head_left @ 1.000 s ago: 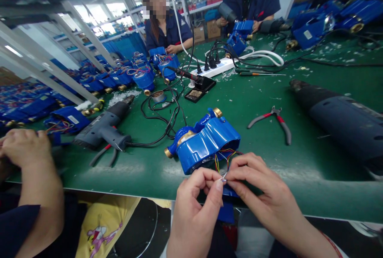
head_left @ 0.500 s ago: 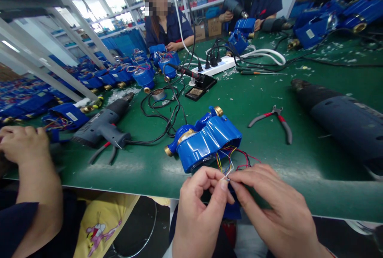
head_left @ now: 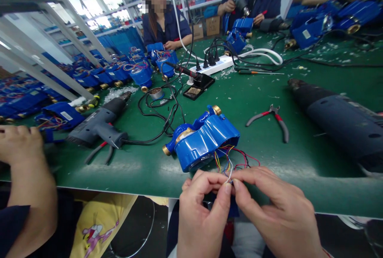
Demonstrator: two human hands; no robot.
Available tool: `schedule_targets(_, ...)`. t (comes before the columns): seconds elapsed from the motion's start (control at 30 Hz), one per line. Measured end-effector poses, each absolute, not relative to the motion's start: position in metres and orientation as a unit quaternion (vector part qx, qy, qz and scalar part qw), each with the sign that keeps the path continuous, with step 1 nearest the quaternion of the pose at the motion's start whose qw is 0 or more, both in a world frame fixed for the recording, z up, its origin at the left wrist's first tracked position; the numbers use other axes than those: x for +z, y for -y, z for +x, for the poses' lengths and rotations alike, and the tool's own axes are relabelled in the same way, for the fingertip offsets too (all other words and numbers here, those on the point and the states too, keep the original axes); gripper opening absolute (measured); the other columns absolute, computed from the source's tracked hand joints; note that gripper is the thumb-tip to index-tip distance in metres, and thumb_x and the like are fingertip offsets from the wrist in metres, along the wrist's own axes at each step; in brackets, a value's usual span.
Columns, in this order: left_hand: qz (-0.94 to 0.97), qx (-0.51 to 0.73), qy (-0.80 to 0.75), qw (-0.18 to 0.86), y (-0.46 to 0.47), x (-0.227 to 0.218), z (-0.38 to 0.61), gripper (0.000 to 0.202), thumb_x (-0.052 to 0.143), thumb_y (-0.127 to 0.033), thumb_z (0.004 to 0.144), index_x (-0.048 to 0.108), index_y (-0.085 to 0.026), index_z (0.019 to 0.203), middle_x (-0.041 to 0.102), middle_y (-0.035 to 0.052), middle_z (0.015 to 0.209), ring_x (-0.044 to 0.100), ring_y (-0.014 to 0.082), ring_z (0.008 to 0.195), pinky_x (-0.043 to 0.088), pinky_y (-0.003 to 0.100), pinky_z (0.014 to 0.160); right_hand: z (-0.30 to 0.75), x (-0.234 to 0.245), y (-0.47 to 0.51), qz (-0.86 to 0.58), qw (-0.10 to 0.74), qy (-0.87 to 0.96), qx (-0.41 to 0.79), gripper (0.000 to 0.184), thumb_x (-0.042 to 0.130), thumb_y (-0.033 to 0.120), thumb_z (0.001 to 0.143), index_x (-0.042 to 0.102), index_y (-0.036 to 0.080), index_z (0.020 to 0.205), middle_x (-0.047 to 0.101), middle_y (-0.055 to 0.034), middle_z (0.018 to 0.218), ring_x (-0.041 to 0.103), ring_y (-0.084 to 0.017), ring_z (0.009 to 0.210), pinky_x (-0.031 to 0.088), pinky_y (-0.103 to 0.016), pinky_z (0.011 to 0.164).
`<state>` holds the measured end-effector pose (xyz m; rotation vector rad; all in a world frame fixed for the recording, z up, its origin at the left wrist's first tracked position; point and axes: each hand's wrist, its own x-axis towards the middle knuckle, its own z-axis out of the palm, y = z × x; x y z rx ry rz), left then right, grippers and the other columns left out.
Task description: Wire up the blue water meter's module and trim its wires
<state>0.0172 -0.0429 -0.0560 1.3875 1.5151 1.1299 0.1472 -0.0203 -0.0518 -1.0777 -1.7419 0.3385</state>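
A blue water meter (head_left: pixel 203 138) with brass fittings lies on the green table (head_left: pixel 269 162) close to its near edge. Thin coloured wires (head_left: pixel 231 160) come out of its near side. My left hand (head_left: pixel 203 214) and my right hand (head_left: pixel 275 214) meet just below the meter, at the table's edge. Both pinch the same wire ends between thumb and forefinger, fingertips touching. A blue part sits partly hidden under my hands.
Red-handled pliers (head_left: pixel 273 118) and a dark heat gun (head_left: pixel 338 118) lie to the right. A grey heat gun (head_left: pixel 98 124), black cables, a soldering iron stand (head_left: pixel 196 86) and a power strip (head_left: pixel 214 66) lie beyond. A co-worker's hand (head_left: pixel 20 146) rests at left; others work across the table.
My hands have dropped slightly toward the table's edge while still pinching the wires. More of the wire bundle now shows, spread out from the meter.
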Motion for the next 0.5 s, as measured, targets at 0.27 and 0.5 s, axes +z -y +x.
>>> schedule_targets(0.27, 0.537, 0.434, -0.594, 0.413, 0.0442, -0.0617, 0.0132, 0.015, 0.059, -0.027, 0.086, 0.07, -0.022, 0.078, 0.07, 0.0008, 0.076, 0.062, 0.0163, 0.073, 0.046, 0.028, 0.069, 0.1482, -0.0515, 0.0193, -0.458, 0.511, 0.702, 0.192, 0.016, 0.055, 0.011, 0.081, 0.063, 0.022, 0.072, 0.067, 0.0064, 0.066, 0.064, -0.01, 0.056, 0.048, -0.019, 0.056)
schedule_targets(0.5, 0.538, 0.439, -0.583, 0.423, 0.043, -0.062, 0.0142, 0.017, 0.058, -0.028, 0.088, 0.07, -0.021, 0.079, 0.073, 0.0035, 0.079, 0.066, 0.0194, 0.08, 0.048, 0.029, 0.072, 0.1527, -0.0528, 0.0224, -0.446, 0.508, 0.722, 0.152, 0.014, 0.054, 0.01, 0.086, 0.061, 0.021, 0.084, 0.07, 0.0054, 0.077, 0.066, -0.009, 0.068, 0.046, -0.022, 0.069)
